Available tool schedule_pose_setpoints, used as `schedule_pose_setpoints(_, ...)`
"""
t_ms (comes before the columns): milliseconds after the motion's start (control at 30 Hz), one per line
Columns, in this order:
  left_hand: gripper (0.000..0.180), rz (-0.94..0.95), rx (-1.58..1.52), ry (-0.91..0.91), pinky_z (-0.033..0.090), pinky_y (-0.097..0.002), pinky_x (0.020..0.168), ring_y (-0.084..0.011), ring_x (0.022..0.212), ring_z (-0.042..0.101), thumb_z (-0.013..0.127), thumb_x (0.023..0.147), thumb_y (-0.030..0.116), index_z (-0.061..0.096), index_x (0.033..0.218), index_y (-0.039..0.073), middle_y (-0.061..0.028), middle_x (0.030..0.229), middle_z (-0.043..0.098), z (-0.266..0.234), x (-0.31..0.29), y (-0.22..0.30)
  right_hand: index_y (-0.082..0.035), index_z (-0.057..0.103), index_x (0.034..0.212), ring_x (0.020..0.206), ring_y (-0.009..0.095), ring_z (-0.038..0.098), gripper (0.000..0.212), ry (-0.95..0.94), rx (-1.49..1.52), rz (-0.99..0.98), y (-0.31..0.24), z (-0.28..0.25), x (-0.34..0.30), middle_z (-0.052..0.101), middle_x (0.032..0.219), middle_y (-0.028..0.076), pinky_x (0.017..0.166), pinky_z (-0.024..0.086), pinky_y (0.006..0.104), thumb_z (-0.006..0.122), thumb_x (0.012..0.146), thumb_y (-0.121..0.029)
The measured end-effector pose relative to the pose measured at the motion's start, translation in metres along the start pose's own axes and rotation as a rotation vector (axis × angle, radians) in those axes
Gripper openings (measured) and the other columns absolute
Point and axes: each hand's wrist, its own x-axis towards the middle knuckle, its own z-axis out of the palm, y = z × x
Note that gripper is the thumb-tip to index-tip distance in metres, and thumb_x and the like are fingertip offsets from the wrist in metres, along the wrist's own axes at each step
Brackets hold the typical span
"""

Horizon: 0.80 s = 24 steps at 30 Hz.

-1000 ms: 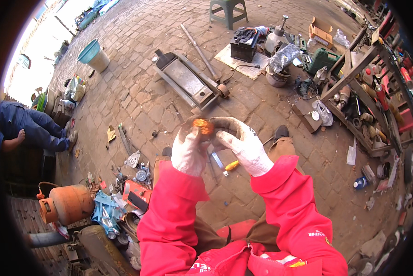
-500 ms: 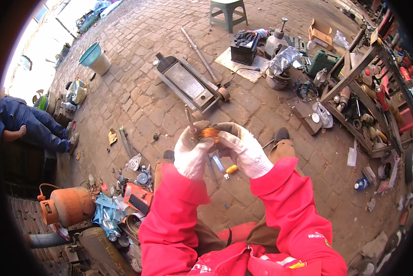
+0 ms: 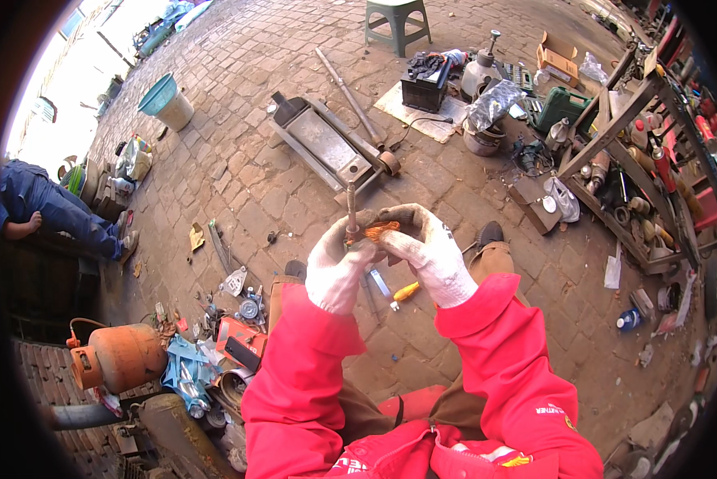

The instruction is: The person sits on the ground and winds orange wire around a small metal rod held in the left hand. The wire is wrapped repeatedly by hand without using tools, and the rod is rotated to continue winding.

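Brick paving, worn and dusty, spreads under a seated person in red sleeves. Both hands wear white knit gloves. The left hand has its fingers curled tight round a slim grey metal rod that stands upright above the fist. The right hand pinches a small orange strip of crinkled material against the rod's lower part, thumb and forefinger narrow, the rest folded. Both are held together over the knees, touching. It looks like a fitting or wrapping step at the rod's shank; a steady grip and fine finger work seem called for. Below the hands lies a yellow-handled screwdriver. Further out sit a grey steel floor jack with a long handle, a rounded orange gas cylinder and a teal plastic bucket.
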Motion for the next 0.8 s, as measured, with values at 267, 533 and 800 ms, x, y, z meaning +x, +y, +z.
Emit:
schedule_pose_setpoints(267,0.046,-0.096,-0.217,-0.022,0.054,-0.0337,0.087,-0.0227,0.098,0.065,0.063,0.088,0.005,0.050,0.130,-0.007,-0.0155,0.116,0.063,-0.008,0.004,-0.008,0.001,0.050,0.121,0.108,0.018,0.060,0.040,-0.004,-0.240,-0.173,0.006,0.001,0.003,0.061,0.117,0.012,0.095,0.051,0.0329,0.070,0.087,-0.003)
schedule_pose_setpoints(533,0.043,-0.023,-0.117,-0.090,0.052,-0.0321,0.090,-0.0214,0.101,0.065,0.066,0.087,0.004,0.053,0.127,-0.006,-0.0155,0.122,0.063,-0.002,-0.002,0.003,0.000,0.042,0.128,0.104,0.019,0.059,0.066,-0.013,-0.437,-0.377,0.007,-0.003,0.003,0.060,0.120,0.014,0.090,0.049,0.0330,0.074,0.087,-0.040)
schedule_pose_setpoints(800,0.042,-0.079,-0.058,-0.124,0.052,-0.0323,0.090,-0.0186,0.103,0.064,0.068,0.086,0.003,0.056,0.125,-0.005,-0.0114,0.115,0.065,0.007,-0.009,0.006,-0.003,0.066,0.094,0.070,0.022,0.064,0.057,0.074,-0.919,-0.410,0.000,-0.006,-0.005,0.067,0.078,0.011,0.067,0.050,0.0347,0.066,0.085,-0.059)
